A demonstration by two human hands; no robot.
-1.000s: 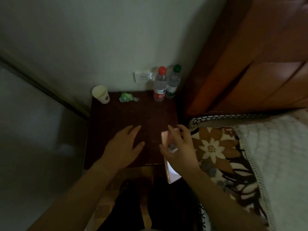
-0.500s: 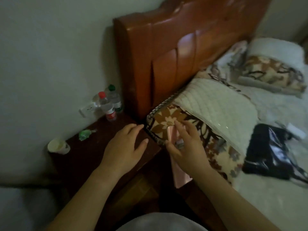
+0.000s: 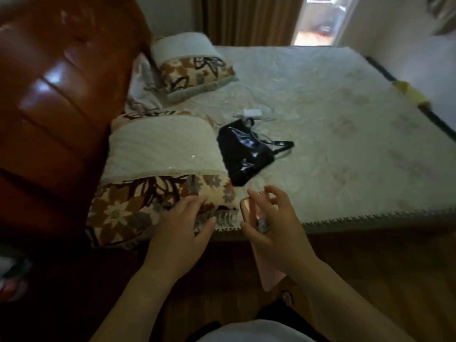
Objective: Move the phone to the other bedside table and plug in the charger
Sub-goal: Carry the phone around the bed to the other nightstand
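Observation:
My right hand (image 3: 274, 230) holds a pink phone (image 3: 267, 274) upright at the near edge of the bed, with the fingers wrapped around its upper half. My left hand (image 3: 181, 235) hovers beside it, fingers spread and holding nothing, over the front of the floral pillow (image 3: 153, 178). A white charger (image 3: 252, 112) with its thin cable lies on the mattress further back, just beyond a shiny black bag (image 3: 243, 154). No bedside table is in view.
The wooden headboard (image 3: 56, 99) fills the left side. A second pillow (image 3: 192, 65) lies at the head of the bed (image 3: 345, 124). Brown curtains and a bright doorway (image 3: 318, 21) stand beyond the bed. Wooden floor lies below.
The view has swung right from the bedside table with bottles to the bed. Both hands have moved with it, the right one still gripping the phone.

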